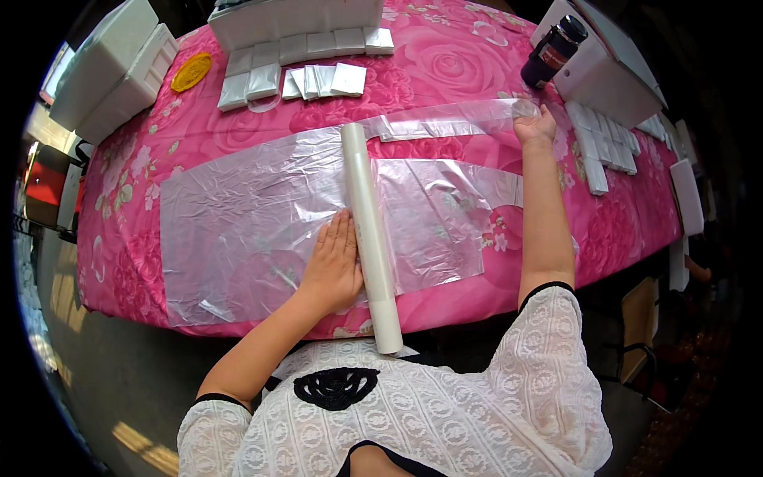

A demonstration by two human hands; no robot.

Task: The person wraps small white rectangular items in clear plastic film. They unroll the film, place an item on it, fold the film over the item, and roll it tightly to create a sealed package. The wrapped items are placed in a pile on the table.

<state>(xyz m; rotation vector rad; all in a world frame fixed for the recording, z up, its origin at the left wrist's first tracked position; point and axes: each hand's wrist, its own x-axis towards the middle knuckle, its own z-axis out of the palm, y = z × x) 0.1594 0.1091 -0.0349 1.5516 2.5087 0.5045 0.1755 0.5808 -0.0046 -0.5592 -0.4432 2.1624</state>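
Note:
A clear plastic sheet (238,222) lies spread and creased over the table, reaching both sides of a long whitish roll (368,230). The roll rests across it, slightly slanted, its near end past the table's front edge by my body. Flat on the sheet, with fingers stretched out, my left hand (335,258) lies against the roll's left side. My right hand (536,126) is out at the far right, closed on the end of a clear plastic strip (453,121). That strip runs from near the roll's far end. A separate plastic panel (429,215) lies below it.
Flat white packets (318,79) are lined up at the back before a white foam box (298,24). More packets (602,143) lie at right, near a dark flask (555,52) and another white box (608,71). Foam boxes (119,71) and a yellow oval item (191,72) are at left.

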